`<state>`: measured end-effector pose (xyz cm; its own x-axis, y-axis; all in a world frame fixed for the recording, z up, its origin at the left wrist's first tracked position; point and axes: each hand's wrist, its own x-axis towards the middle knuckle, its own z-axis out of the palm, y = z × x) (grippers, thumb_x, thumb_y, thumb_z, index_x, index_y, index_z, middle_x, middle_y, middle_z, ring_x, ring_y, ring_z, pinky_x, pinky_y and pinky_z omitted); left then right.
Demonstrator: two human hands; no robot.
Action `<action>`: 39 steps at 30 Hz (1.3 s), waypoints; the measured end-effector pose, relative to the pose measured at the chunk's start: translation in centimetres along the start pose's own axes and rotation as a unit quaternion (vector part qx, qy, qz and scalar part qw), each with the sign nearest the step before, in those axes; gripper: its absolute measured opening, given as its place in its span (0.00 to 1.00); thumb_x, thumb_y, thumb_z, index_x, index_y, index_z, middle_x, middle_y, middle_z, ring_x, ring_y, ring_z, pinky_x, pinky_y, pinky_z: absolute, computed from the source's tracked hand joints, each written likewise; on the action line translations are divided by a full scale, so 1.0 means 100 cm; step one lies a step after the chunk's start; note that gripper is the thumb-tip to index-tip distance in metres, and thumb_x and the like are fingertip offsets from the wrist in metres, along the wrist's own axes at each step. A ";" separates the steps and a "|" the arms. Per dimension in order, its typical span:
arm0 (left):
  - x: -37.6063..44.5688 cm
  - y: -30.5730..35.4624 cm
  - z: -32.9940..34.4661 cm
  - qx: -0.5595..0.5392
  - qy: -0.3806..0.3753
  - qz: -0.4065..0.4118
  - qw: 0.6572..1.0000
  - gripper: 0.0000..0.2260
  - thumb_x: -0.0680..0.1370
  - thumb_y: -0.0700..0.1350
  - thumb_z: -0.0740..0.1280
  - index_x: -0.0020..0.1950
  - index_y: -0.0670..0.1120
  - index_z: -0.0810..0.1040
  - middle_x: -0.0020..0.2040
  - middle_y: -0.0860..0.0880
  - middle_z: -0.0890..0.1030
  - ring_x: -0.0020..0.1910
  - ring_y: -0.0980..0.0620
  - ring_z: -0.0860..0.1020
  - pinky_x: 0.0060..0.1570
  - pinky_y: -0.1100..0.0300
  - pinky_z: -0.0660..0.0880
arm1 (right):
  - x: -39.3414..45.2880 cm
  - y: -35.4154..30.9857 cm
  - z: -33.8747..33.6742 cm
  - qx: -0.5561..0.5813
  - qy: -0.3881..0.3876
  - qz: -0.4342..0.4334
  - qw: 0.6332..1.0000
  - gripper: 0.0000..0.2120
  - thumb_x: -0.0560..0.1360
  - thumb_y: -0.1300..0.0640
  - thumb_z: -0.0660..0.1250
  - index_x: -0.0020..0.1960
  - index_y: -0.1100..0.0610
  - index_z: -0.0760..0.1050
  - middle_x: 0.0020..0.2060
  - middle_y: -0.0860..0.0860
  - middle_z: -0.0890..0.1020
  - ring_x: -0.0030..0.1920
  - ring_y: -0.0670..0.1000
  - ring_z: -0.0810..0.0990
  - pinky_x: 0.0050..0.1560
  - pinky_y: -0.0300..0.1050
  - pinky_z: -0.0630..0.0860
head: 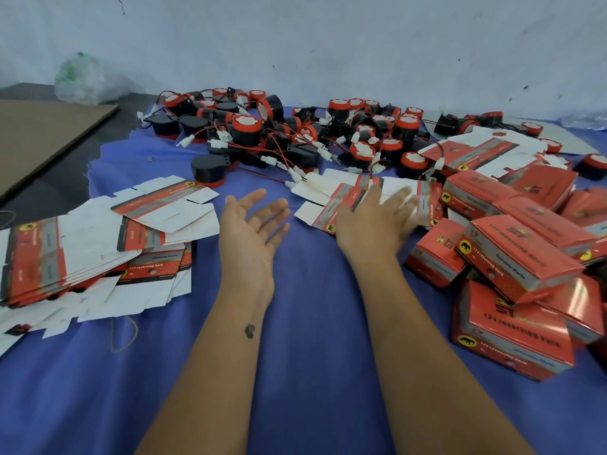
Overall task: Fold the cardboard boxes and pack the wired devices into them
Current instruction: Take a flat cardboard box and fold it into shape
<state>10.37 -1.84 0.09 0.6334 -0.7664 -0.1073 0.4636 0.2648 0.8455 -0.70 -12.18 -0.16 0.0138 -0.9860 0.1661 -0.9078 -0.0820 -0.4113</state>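
My left hand (pixel 253 224) hovers palm up over the blue cloth, fingers straight, holding nothing. My right hand (pixel 371 221) is stretched out, fingers spread and blurred, above a flat unfolded box (pixel 331 205) lying in the middle. A stack of flat red-and-white cardboard boxes (pixel 98 244) lies at the left. Several folded red boxes (pixel 512 257) are heaped at the right. A pile of black-and-red wired devices (pixel 295 136) with red wires and white plugs fills the back of the cloth.
The blue cloth (pixel 312 323) covers the floor. A brown cardboard sheet (pixel 42 133) lies at the far left. A crumpled clear plastic bag (pixel 82 78) sits against the pale wall. A rubber band (pixel 124 336) lies near the flat stack.
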 end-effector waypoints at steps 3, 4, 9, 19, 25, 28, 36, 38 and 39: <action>-0.005 0.000 0.005 0.072 0.032 0.055 0.995 0.15 0.85 0.51 0.53 0.51 0.51 0.79 0.45 0.52 0.86 0.52 0.54 0.83 0.54 0.58 0.76 | 0.001 0.004 0.001 -0.043 -0.057 0.046 0.996 0.31 0.81 0.43 0.51 0.78 0.57 0.50 0.76 0.69 0.50 0.76 0.68 0.48 0.73 0.66 0.40; -0.007 -0.001 0.007 0.095 0.036 0.072 0.992 0.14 0.84 0.49 0.54 0.50 0.52 0.79 0.46 0.51 0.85 0.53 0.55 0.82 0.55 0.59 0.75 | 0.001 0.003 0.001 -0.031 -0.041 0.016 0.999 0.29 0.81 0.44 0.51 0.77 0.57 0.54 0.74 0.68 0.59 0.74 0.67 0.57 0.73 0.64 0.49; -0.010 -0.003 0.011 0.177 0.062 0.109 0.976 0.12 0.83 0.46 0.55 0.49 0.54 0.78 0.55 0.54 0.81 0.52 0.64 0.76 0.48 0.66 0.70 | -0.008 -0.001 -0.002 0.102 0.142 -0.068 0.982 0.19 0.79 0.50 0.58 0.67 0.56 0.71 0.62 0.58 0.74 0.63 0.60 0.70 0.61 0.54 0.64; -0.007 -0.011 0.004 0.341 0.059 0.146 0.927 0.10 0.80 0.43 0.61 0.61 0.50 0.74 0.62 0.51 0.74 0.52 0.49 0.76 0.48 0.57 0.72 | -0.012 0.008 -0.005 0.224 0.130 -0.057 0.964 0.18 0.79 0.53 0.59 0.67 0.57 0.72 0.64 0.55 0.74 0.62 0.58 0.72 0.59 0.52 0.69; -0.007 -0.013 0.006 0.419 0.025 0.176 0.891 0.15 0.77 0.39 0.63 0.63 0.49 0.76 0.55 0.51 0.75 0.57 0.46 0.75 0.56 0.50 0.74 | -0.006 0.007 -0.002 0.018 -0.052 -0.095 0.994 0.18 0.79 0.52 0.53 0.63 0.55 0.74 0.66 0.52 0.73 0.72 0.55 0.63 0.74 0.62 0.50; -0.003 -0.019 0.005 0.534 -0.051 0.173 0.826 0.19 0.74 0.38 0.63 0.63 0.48 0.79 0.56 0.48 0.78 0.59 0.46 0.73 0.57 0.49 0.73 | -0.018 0.005 0.000 0.027 -0.053 -0.170 0.984 0.10 0.74 0.53 0.54 0.44 0.56 0.72 0.48 0.53 0.77 0.58 0.58 0.72 0.60 0.52 0.63; 0.001 -0.006 -0.002 0.222 0.087 0.158 0.958 0.23 0.73 0.27 0.56 0.51 0.53 0.78 0.53 0.48 0.81 0.44 0.54 0.77 0.39 0.59 0.73 | -0.046 0.014 -0.003 0.092 -0.105 -0.226 0.964 0.29 0.65 0.42 0.57 0.63 0.48 0.75 0.53 0.48 0.69 0.59 0.53 0.64 0.59 0.44 0.60; 0.002 -0.001 -0.004 0.103 0.095 0.117 0.983 0.24 0.75 0.23 0.55 0.56 0.49 0.77 0.56 0.50 0.80 0.54 0.56 0.79 0.47 0.63 0.77 | -0.048 0.020 -0.002 0.108 -0.111 -0.244 0.957 0.27 0.68 0.42 0.66 0.66 0.47 0.73 0.59 0.47 0.70 0.63 0.52 0.62 0.60 0.41 0.57; 0.002 0.001 -0.004 0.042 0.089 0.087 0.991 0.24 0.76 0.22 0.54 0.58 0.47 0.75 0.61 0.47 0.79 0.61 0.52 0.78 0.55 0.61 0.77 | -0.049 0.022 -0.001 0.120 -0.106 -0.252 0.954 0.26 0.70 0.43 0.69 0.66 0.47 0.73 0.60 0.46 0.71 0.64 0.51 0.62 0.61 0.40 0.58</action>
<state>10.85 -1.71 -0.06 0.8022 -0.5956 -0.0412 0.2899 0.3283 0.8990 -2.80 -7.55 -1.77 0.5305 -0.8177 0.2234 -0.6415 -0.5595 -0.5249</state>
